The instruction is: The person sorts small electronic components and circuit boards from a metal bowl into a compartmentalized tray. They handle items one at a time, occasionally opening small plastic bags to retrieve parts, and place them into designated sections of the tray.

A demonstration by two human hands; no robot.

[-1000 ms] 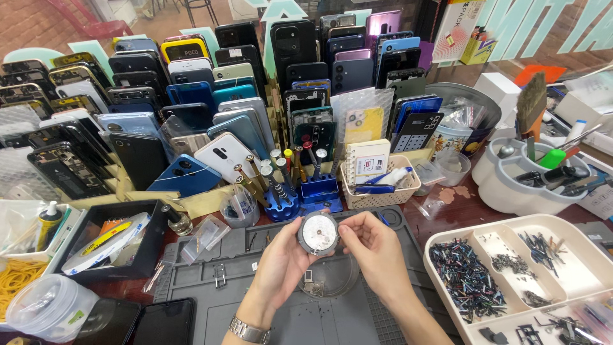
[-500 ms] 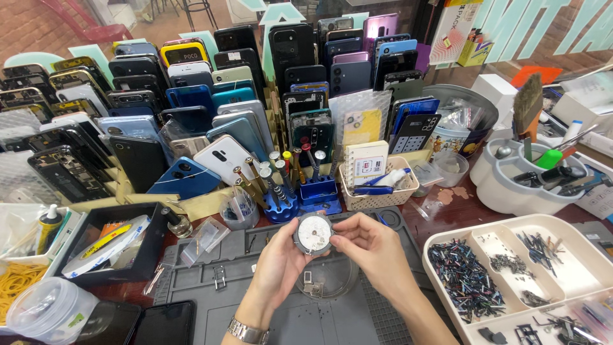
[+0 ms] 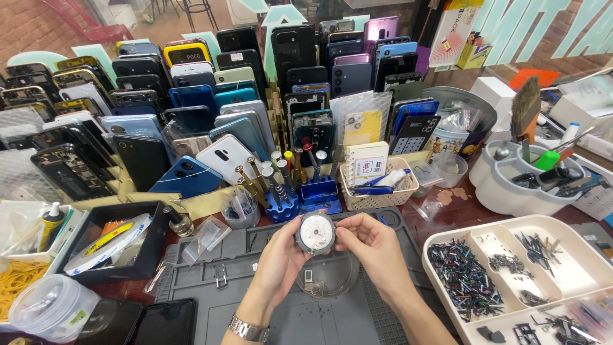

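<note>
I hold a small round case [image 3: 315, 232] with a dark rim and a white patterned face up in front of me, over a grey work mat [image 3: 294, 313]. My left hand [image 3: 281, 255] grips its left edge; a metal watch is on that wrist. My right hand [image 3: 373, 246] pinches its right edge with thumb and fingers. Below the case, on the mat, lies a clear round lid or dish [image 3: 327, 276] with a small part inside.
Rows of phones and phone backs [image 3: 191, 108] stand behind. A blue screwdriver holder [image 3: 284, 191], a white basket [image 3: 377, 188], a divided tray of screws [image 3: 504, 275], a tool caddy [image 3: 530, 179], a tape box [image 3: 108, 246] and rubber bands [image 3: 19, 281] surround the mat.
The round case has stayed between both hands with only slight shifts; its face turned a little as my fingers adjusted their grip.
</note>
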